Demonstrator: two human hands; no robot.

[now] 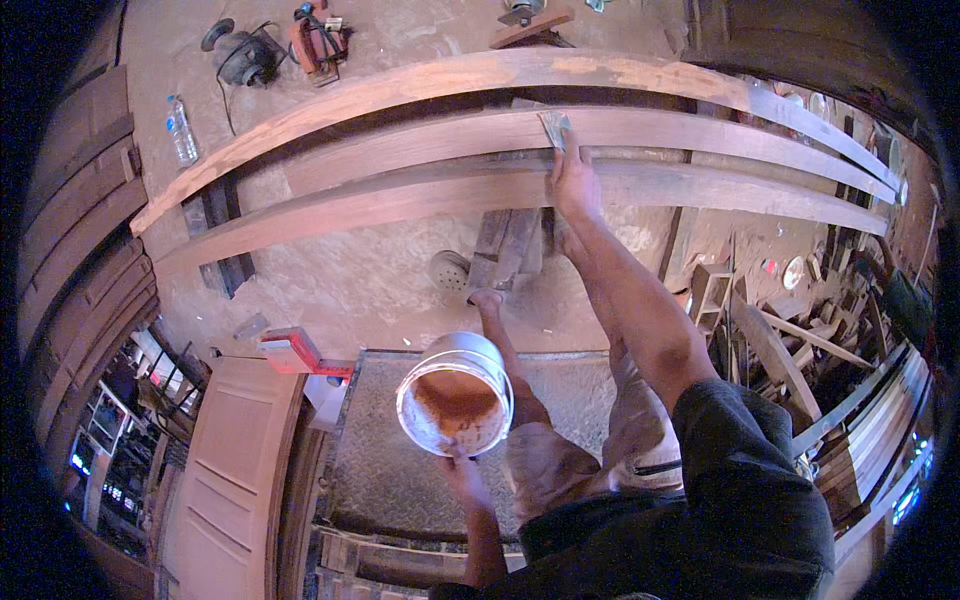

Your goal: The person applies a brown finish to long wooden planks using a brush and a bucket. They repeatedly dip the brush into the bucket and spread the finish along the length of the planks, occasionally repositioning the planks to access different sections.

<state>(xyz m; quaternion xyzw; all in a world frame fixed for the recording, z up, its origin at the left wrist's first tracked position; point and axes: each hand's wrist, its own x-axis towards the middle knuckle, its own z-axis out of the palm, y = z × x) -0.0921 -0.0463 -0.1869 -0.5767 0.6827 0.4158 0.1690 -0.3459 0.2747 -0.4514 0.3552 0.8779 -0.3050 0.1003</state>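
Observation:
A white bucket (483, 368) with a wire handle hangs tilted toward me, low and left of the middle. Orange-brown paste (460, 400) coats its inside. My left hand (462, 478) grips its near rim, the fingers mostly hidden by the bucket. Farther off, my right hand (577, 188) is closed on a flat, pale greenish piece (553, 127), too small to name surely. That piece touches the middle wooden plank (430, 138). A nearer plank (380, 198) passes under my right hand, and a farther plank (400, 82) bears pale orange smears.
Dark supports (218, 235) carry the planks. Power tools (318, 45) and a plastic bottle (181, 132) lie beyond them. A panelled door (232, 465) and a red box (290, 350) stand at left. Scrap wood (800, 350) is piled at right.

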